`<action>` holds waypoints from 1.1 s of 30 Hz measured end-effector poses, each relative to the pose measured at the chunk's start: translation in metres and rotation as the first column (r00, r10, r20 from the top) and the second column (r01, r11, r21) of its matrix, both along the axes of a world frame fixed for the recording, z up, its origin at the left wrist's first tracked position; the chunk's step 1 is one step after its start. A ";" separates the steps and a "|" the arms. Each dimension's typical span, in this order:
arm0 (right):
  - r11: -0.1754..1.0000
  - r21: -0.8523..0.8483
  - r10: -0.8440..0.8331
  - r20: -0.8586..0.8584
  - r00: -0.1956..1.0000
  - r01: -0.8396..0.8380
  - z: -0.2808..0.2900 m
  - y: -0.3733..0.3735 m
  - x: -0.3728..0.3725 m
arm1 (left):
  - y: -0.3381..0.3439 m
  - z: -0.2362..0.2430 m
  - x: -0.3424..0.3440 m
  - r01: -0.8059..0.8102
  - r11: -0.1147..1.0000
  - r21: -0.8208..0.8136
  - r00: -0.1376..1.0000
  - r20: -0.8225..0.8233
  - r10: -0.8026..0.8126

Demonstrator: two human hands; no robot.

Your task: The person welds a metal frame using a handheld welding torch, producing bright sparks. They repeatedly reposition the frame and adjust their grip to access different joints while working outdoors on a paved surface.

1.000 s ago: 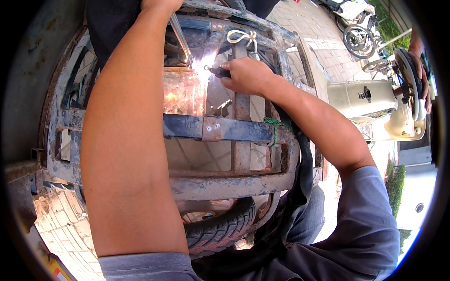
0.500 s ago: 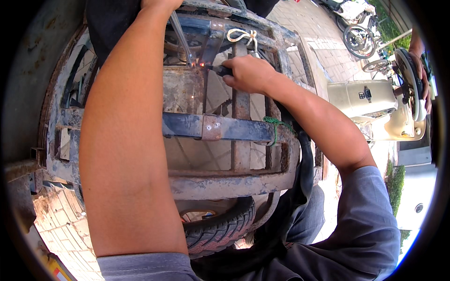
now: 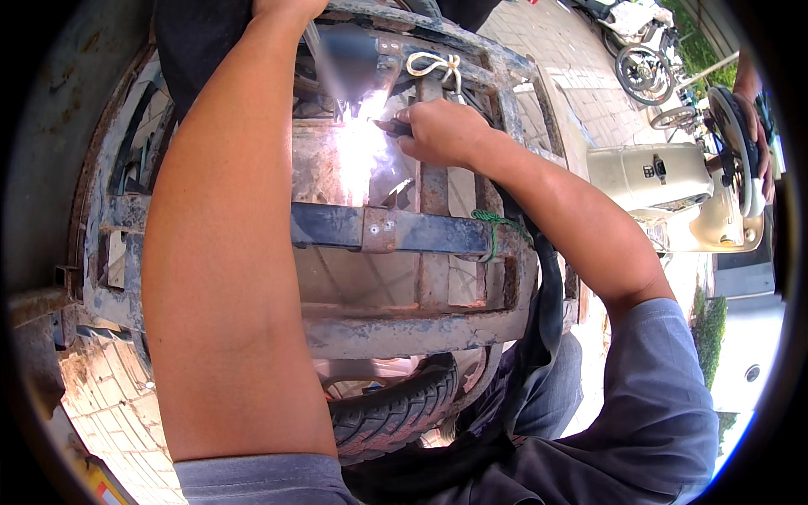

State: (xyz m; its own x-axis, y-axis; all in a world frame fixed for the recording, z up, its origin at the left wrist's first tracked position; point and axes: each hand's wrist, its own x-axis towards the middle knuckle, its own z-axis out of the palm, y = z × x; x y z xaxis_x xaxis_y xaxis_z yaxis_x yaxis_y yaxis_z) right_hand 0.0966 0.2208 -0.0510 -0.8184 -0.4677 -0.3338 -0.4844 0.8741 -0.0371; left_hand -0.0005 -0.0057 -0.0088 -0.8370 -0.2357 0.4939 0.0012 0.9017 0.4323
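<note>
The fingers of your right hand (image 3: 446,135) close around a dark tool (image 3: 396,128), its tip lost in white glare (image 3: 362,151) at the metal frame (image 3: 404,332). The top edge crops your left hand (image 3: 290,7); its grip can't be told. Right arm (image 3: 572,210) bent, left arm (image 3: 227,252) stretched upward.

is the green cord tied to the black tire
No, the green cord lies across the blue bar, apart from the black tire.

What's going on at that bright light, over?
Right hand gripping dark tool beside white glare. Left hand mostly cropped, grip unclear. Metal frame beneath; glare and left forearm hide parts.
</note>
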 end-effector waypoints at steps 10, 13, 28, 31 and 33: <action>1.000 -0.023 0.018 -0.020 1.000 -0.019 -0.001 0.003 0.000 | 0.001 0.002 0.002 0.004 1.000 -0.007 1.000 0.009 -0.004; 0.999 -0.037 0.011 -0.012 1.000 -0.011 -0.001 0.001 0.000 | -0.001 0.003 0.004 -0.007 1.000 -0.009 1.000 0.006 0.007; 0.773 -0.557 -0.242 0.182 0.953 0.303 0.061 0.066 0.049 | 0.008 0.007 0.009 0.018 1.000 0.016 1.000 0.015 -0.019; 0.594 -0.670 -0.359 0.275 0.892 0.446 0.071 0.096 0.066 | 0.010 0.006 0.007 0.010 1.000 0.011 0.999 0.053 -0.010; 0.436 -0.794 -0.386 0.261 0.885 0.424 0.072 0.115 0.073 | -0.024 -0.002 -0.014 0.044 0.995 -0.089 0.997 0.069 -0.038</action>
